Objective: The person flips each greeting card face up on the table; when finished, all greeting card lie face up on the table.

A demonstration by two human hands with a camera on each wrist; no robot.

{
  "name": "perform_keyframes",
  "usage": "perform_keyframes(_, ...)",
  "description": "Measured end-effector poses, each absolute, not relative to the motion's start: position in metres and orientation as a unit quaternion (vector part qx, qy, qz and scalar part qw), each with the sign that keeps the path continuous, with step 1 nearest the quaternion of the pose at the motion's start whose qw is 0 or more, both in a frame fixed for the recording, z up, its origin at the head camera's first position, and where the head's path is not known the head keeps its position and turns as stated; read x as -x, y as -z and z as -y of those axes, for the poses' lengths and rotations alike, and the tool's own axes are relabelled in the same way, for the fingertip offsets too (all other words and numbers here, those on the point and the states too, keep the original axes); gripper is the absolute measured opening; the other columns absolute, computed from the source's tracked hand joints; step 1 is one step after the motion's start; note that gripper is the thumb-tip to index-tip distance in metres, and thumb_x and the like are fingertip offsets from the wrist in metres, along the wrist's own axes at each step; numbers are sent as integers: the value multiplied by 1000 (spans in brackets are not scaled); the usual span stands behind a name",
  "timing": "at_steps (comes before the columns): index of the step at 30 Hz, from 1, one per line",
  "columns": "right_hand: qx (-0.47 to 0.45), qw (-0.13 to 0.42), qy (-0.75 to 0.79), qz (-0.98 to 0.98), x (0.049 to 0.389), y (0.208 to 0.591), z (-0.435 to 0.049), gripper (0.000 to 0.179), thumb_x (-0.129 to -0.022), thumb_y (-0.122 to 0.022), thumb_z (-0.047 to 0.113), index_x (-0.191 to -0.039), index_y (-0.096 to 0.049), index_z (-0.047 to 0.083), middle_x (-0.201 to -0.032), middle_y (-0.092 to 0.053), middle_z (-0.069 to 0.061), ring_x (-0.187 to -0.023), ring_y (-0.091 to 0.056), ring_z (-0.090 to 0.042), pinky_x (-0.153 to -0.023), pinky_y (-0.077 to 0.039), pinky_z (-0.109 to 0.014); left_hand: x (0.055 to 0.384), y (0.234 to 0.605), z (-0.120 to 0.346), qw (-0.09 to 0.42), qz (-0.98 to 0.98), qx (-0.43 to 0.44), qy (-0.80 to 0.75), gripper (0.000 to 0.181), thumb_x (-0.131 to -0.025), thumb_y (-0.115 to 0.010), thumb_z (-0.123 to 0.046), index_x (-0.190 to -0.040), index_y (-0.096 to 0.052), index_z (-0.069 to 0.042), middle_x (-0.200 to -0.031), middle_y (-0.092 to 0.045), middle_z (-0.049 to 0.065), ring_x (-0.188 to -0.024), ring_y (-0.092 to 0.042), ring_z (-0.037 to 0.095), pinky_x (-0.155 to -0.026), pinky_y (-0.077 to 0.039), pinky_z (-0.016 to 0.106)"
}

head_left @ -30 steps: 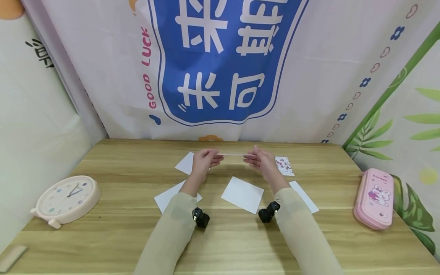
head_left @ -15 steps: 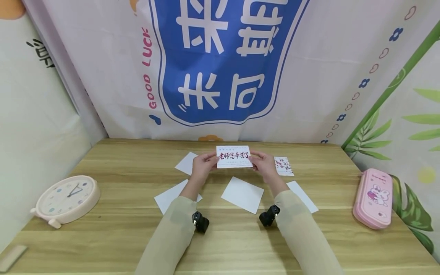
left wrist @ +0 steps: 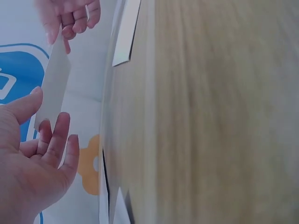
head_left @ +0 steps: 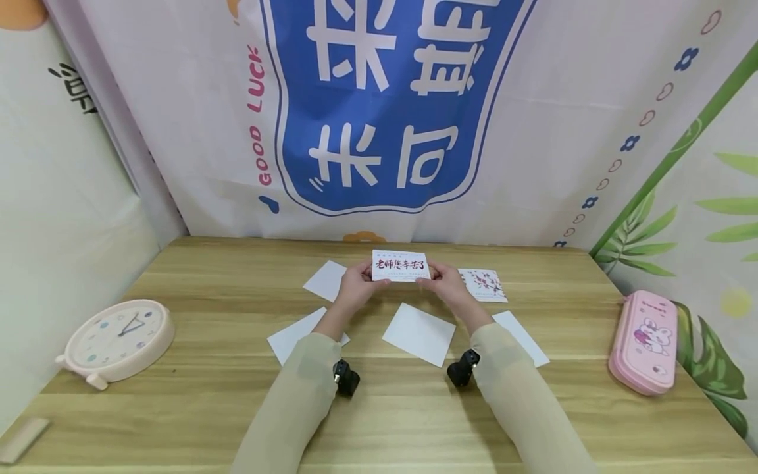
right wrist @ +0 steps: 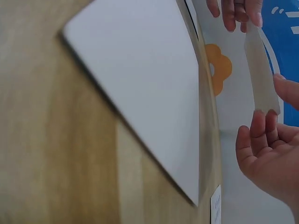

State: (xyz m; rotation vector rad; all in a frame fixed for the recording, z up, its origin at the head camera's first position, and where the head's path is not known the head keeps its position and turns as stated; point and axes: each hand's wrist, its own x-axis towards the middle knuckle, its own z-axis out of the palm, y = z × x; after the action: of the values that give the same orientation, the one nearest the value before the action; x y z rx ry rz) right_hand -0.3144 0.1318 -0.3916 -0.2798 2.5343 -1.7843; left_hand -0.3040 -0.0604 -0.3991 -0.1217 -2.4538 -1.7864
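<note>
A white card point(head_left: 401, 266) with dark red handwritten-style characters is held up over the far part of the table, its printed face toward the head camera. My left hand point(head_left: 355, 286) pinches its left edge between thumb and fingers. At the opposite edge my right hand point(head_left: 445, 283) pinches it the same way. Both wrist views show the card edge-on: the left wrist view has the card point(left wrist: 55, 86) between the two hands, and in the right wrist view the card point(right wrist: 261, 70) spans thumb and fingertips.
Blank white cards lie around: one in the middle point(head_left: 419, 334), one far left point(head_left: 326, 280), one near left point(head_left: 296, 334), one at right point(head_left: 521, 337). A blossom-printed card point(head_left: 483, 285) lies behind the right hand. A clock point(head_left: 118, 342) stands left, a pink pencil case point(head_left: 644, 342) right.
The card was edge-on a second ago, then tipped so its printed face shows toward the head camera. Since half a second ago it tilts back slightly, and both thumbs sit lower along its bottom edge.
</note>
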Motion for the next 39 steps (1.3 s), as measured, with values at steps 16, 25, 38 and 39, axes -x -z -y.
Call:
perform_keyframes(16,67,20,497,-865,329,416,-126,54,-75,-64,2,-125,-43,4,-92,-56,-10,-78,-50,-19,-68,-41,-28,318,413,57,65,913,23,403,57,-71,-70,-28,-122,-49,-13,-119,-51,7,-106,-45,25,-91,-26,45)
perform_keyframes(25,91,-4,426,-900,328,422,-122,48,-72,-66,2,-117,-48,-1,-95,-56,-14,-87,-50,-23,-78,-40,-35,317,423,57,53,948,6,313,62,-69,-70,-34,-122,-49,-9,-124,-45,10,-117,-34,26,-97,-8,51)
perform_keyframes(38,55,36,323,-944,326,419,-126,65,-76,-65,20,-127,-35,-7,-130,-30,-26,-120,-26,-35,-98,-22,-40,316,427,56,42,967,21,251,59,-73,-65,-41,-120,-51,-9,-130,-37,9,-120,-26,28,-98,-7,50)
perform_keyframes(39,50,41,328,-943,326,418,-126,65,-76,-65,20,-127,-34,-7,-132,-27,-26,-120,-25,-35,-98,-20,-40,316,427,56,42,966,21,254,59,-73,-65,-41,-120,-51,-9,-130,-37,9,-120,-26,28,-98,-7,50)
